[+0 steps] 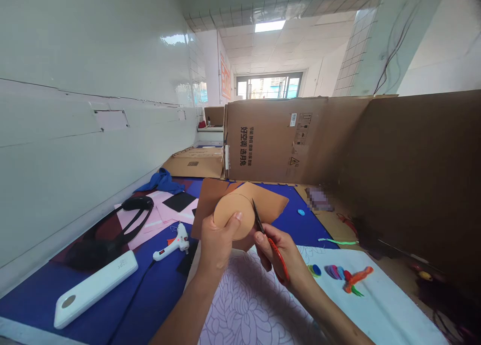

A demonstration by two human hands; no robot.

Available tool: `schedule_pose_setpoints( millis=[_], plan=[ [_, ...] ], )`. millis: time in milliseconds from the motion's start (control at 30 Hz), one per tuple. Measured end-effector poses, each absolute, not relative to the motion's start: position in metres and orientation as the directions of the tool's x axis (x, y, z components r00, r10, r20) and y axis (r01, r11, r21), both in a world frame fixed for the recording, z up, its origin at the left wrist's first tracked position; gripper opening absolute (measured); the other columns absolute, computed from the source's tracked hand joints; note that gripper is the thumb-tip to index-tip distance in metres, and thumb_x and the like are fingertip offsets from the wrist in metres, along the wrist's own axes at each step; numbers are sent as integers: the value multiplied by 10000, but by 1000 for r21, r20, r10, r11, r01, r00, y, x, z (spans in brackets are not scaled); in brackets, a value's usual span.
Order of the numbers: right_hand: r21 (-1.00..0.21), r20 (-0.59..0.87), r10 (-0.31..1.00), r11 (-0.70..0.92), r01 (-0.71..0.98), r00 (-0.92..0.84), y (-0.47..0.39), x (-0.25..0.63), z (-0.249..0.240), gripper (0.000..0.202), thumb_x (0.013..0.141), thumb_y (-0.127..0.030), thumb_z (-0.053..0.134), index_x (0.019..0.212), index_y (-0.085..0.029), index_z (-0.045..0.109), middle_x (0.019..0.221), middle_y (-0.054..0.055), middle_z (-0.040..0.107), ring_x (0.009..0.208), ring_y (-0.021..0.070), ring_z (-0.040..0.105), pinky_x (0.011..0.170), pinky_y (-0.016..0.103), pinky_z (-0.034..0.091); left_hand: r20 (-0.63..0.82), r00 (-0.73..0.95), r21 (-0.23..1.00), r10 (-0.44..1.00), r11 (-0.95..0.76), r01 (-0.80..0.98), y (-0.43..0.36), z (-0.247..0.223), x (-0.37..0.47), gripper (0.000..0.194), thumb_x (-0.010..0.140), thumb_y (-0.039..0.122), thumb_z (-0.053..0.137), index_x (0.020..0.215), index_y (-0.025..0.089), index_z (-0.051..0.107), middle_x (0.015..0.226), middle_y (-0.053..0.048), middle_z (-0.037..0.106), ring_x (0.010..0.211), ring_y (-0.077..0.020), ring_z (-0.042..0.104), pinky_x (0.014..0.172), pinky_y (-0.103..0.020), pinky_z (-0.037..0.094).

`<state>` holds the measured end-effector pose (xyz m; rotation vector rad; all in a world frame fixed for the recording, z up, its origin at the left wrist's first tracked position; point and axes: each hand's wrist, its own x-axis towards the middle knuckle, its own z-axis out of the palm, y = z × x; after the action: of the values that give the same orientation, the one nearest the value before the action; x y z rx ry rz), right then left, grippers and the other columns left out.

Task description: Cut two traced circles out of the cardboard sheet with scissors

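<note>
My left hand [221, 237] is closed on a sheet of tan card [268, 202], its thumb pressed on a round part with a drawn or cut outline. In my right hand [280, 252] is a pair of scissors [276, 257] with red handles and dark blades. The blades lie against the card at the right edge of the circle; whether they are apart I cannot tell. Behind the card is a darker brown sheet [205, 202]. Below both hands lies white paper with a line drawing of flowers [244, 300].
Left on the blue table [158, 305] are a white glue gun [173, 244], a long white device [95, 290], black straps [131, 214], pink sheets [150, 227] and a blue cloth [161, 182]. Coloured pieces [338, 273] lie right. Cardboard walls [274, 144] stand at the back and right.
</note>
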<state>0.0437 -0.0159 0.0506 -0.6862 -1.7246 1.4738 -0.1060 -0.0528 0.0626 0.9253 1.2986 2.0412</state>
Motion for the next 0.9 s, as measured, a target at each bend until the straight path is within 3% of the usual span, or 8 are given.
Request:
schedule_pose_setpoints(
  millis=[900],
  plan=[
    [-986,158,819,161,-44,-552,-17,47,55,511,872,-705,686,786,-219,553,557,-73,469,429,88,394,408,212,294,250,-594,923,765,-372,-92,-51,61,-111,420,725,430,912,990,113,837,938,-132,838,838,-267,775,735,-324,609]
  ],
)
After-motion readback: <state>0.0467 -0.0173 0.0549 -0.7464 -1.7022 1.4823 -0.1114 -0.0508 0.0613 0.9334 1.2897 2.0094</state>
